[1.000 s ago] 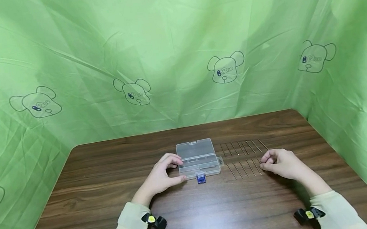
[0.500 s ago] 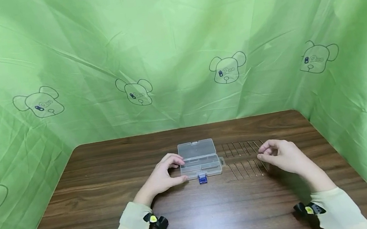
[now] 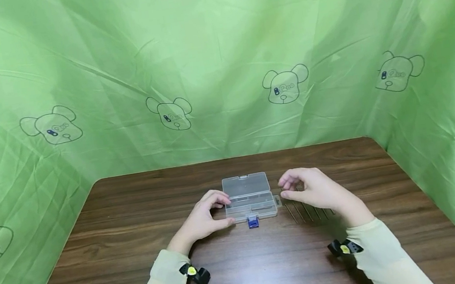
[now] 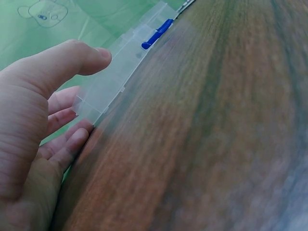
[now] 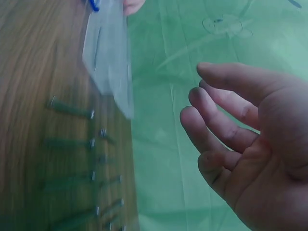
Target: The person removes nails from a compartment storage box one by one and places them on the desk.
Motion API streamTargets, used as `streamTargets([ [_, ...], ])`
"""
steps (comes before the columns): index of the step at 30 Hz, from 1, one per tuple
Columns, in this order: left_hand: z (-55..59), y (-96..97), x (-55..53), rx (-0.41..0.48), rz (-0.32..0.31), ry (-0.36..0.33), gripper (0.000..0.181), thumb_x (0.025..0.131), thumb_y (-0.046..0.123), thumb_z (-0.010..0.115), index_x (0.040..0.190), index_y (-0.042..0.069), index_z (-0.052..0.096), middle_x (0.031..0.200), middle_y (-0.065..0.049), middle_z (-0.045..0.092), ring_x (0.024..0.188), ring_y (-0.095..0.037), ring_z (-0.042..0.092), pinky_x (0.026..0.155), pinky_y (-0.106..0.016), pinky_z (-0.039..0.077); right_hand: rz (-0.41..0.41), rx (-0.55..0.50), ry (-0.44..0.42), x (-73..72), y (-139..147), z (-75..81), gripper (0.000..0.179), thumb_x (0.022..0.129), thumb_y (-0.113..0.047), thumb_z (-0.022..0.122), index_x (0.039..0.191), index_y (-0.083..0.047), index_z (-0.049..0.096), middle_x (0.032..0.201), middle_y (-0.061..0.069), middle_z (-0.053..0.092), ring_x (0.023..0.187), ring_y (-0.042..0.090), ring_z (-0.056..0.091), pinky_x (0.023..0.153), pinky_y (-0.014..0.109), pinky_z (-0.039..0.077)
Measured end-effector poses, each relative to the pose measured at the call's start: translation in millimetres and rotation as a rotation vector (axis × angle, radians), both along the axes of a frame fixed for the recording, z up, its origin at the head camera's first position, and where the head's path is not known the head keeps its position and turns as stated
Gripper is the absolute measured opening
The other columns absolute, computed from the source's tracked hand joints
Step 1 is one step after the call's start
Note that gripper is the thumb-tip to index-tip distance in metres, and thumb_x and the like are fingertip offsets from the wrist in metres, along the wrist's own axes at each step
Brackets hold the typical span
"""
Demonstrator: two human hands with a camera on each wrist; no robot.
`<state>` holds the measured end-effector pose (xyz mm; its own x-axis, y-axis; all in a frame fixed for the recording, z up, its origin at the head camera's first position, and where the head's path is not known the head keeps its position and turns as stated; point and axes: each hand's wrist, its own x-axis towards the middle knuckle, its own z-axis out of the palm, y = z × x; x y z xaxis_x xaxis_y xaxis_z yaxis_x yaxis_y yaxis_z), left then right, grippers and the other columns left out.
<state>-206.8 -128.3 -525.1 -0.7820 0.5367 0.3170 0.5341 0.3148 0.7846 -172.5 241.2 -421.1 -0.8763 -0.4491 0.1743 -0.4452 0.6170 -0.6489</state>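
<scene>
A clear plastic compartment box (image 3: 242,206) lies with its lid (image 3: 245,185) raised back and a blue latch (image 3: 253,222) at the front. My left hand (image 3: 207,215) holds its left end, thumb at the front corner and fingers near the hinge. In the left wrist view, the thumb (image 4: 89,60) is above the box end, with the other fingers behind it. My right hand (image 3: 309,189) hovers over the rear row of thin metal nails, just right of the box, fingers loosely bent. Nothing shows between them in the right wrist view. The front row of nails (image 3: 310,211) shows below this hand.
The brown wooden table (image 3: 139,192) reaches back to a green cloth backdrop (image 3: 217,66) with printed bear faces. A clear hanging tab (image 3: 278,201) sticks out from the box's right side. In the right wrist view, nails (image 5: 72,108) lie in two rows beside the box.
My right hand has moved left from the right end of the nail rows to near the box, now covering much of the rear row. The left hand stays on the box.
</scene>
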Motion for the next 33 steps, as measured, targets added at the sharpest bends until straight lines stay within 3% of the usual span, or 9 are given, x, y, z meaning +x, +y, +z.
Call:
streamTargets([
  [5,0.4,0.5,0.5,-0.007,0.001,-0.002,0.044,0.083,0.018,0.098,0.117,0.009,0.072,0.135,-0.007,0.065,0.123,-0.022,0.064,0.105,-0.040,0.058,0.088,-0.003,-0.004,-7.6,-22.6,1.7,0.021,0.096,-0.015,0.085,0.115,-0.010,0.076,0.102,-0.005,0.076,0.098,0.018,0.071,0.084,0.043,0.061],
  [15,2.0,1.1,1.3,0.024,0.000,-0.008,0.044,0.082,0.017,0.099,0.116,0.008,0.073,0.135,-0.009,0.066,0.122,-0.028,0.065,0.103,-0.048,0.058,0.151,0.035,0.025,-16.0,-51.7,-12.4,0.022,0.093,-0.008,0.086,0.112,-0.008,0.077,0.107,0.004,0.078,0.101,0.021,0.073,0.092,0.052,0.062],
  [21,4.4,0.6,3.0,0.010,-0.001,0.013,0.044,0.083,0.019,0.098,0.116,0.008,0.072,0.134,-0.008,0.066,0.122,-0.024,0.064,0.102,-0.040,0.059,0.172,0.109,0.059,-14.8,-60.7,-24.7,0.016,0.095,-0.009,0.086,0.108,-0.011,0.078,0.107,0.000,0.076,0.100,0.025,0.072,0.089,0.044,0.061],
  [26,2.5,0.5,1.9,-0.015,0.010,-0.024,0.046,0.082,0.019,0.099,0.117,0.007,0.072,0.136,-0.006,0.065,0.125,-0.019,0.063,0.105,-0.036,0.057,0.176,0.154,0.099,-15.3,-60.4,-32.6,0.009,0.098,-0.008,0.082,0.105,-0.012,0.078,0.107,-0.002,0.073,0.101,0.020,0.071,0.091,0.040,0.060],
  [33,1.4,0.4,0.7,-0.017,0.008,-0.029,0.046,0.081,0.018,0.099,0.118,0.007,0.072,0.136,-0.006,0.065,0.125,-0.019,0.063,0.106,-0.034,0.057,0.202,0.224,0.118,-15.7,-60.5,-38.4,0.007,0.097,-0.008,0.082,0.101,-0.013,0.085,0.106,-0.003,0.072,0.103,0.021,0.071,0.097,0.046,0.059],
])
